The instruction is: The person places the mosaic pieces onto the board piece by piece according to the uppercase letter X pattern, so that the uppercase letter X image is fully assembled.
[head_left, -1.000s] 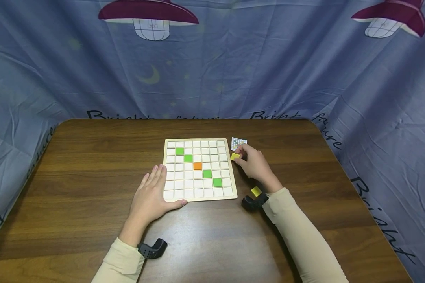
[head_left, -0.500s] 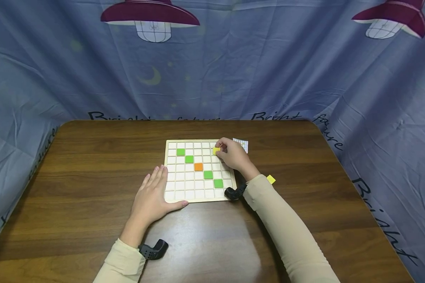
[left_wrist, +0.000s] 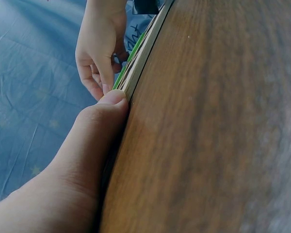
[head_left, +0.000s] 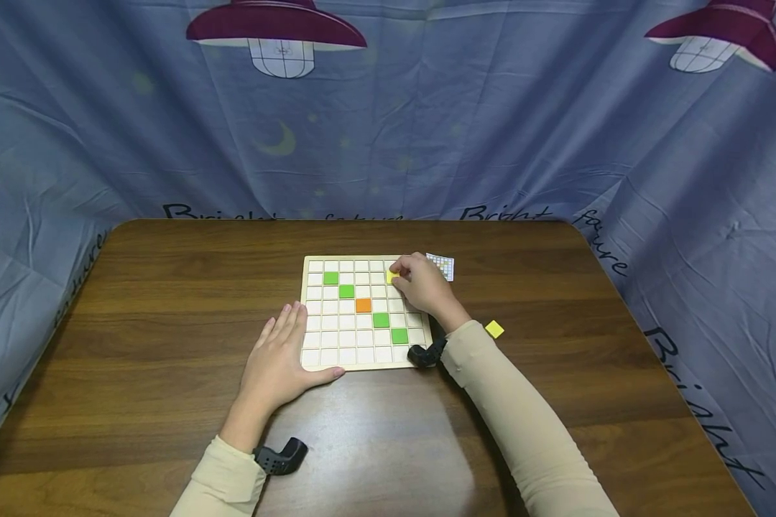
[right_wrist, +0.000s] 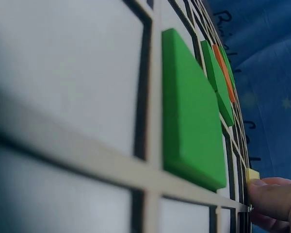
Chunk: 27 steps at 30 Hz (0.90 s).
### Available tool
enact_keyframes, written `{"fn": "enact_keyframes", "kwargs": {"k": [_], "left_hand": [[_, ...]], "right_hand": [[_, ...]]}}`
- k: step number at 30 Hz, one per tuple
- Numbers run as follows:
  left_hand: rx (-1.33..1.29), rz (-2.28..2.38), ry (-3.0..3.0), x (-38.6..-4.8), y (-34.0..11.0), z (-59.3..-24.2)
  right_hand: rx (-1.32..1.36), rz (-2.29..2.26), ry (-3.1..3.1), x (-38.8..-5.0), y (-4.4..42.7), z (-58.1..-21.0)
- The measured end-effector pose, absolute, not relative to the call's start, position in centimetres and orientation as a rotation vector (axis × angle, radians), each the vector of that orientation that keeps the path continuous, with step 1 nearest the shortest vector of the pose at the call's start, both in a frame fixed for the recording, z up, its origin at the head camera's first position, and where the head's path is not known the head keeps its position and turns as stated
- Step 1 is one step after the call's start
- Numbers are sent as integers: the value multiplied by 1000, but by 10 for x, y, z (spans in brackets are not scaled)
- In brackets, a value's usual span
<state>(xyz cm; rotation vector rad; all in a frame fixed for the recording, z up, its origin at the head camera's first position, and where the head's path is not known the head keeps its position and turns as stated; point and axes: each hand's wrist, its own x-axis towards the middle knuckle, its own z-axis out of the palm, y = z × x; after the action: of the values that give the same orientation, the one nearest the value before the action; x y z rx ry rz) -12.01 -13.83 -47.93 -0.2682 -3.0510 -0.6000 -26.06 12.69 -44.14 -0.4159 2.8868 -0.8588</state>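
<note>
My right hand (head_left: 427,287) pinches a small square yellow tile (head_left: 391,276) between thumb and fingers, over a cell near the upper right of the white grid board (head_left: 329,356). Its lower edge is hard to see behind the fingertips; in the right wrist view the yellow tile (right_wrist: 252,174) stands at the grid's far end. My left hand (head_left: 276,362) rests against the board, straight fingers along its left edge and thumb at the front left corner. A diagonal of green tiles (head_left: 381,320) crosses the board, with one orange tile (head_left: 363,305) in its middle.
Another yellow tile (head_left: 494,329) lies on the wooden table (head_left: 168,301), right of the board beside the right sleeve. A small printed grid card (head_left: 446,268) sits behind the right hand, partly covered. A blue curtain (head_left: 388,143) hangs behind the table.
My right hand has carried the yellow tile leftward from beside the card to the board's upper right, shifting only slightly in the last half second. The left hand stays put.
</note>
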Motion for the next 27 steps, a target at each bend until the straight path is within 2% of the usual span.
{"fn": "enact_keyframes", "kwargs": {"k": [12, 19, 27], "left_hand": [[-275, -605, -3043, -119, -138, -481], [-283, -598, -3042, -119, -139, -482], [-288, -588, -3039, -120, -139, -481]], "right_hand": [[-525, -833, 2857, -245, 144, -435], [-458, -814, 2894, -228, 182, -426], [-348, -557, 2928, -207, 226, -422]]}}
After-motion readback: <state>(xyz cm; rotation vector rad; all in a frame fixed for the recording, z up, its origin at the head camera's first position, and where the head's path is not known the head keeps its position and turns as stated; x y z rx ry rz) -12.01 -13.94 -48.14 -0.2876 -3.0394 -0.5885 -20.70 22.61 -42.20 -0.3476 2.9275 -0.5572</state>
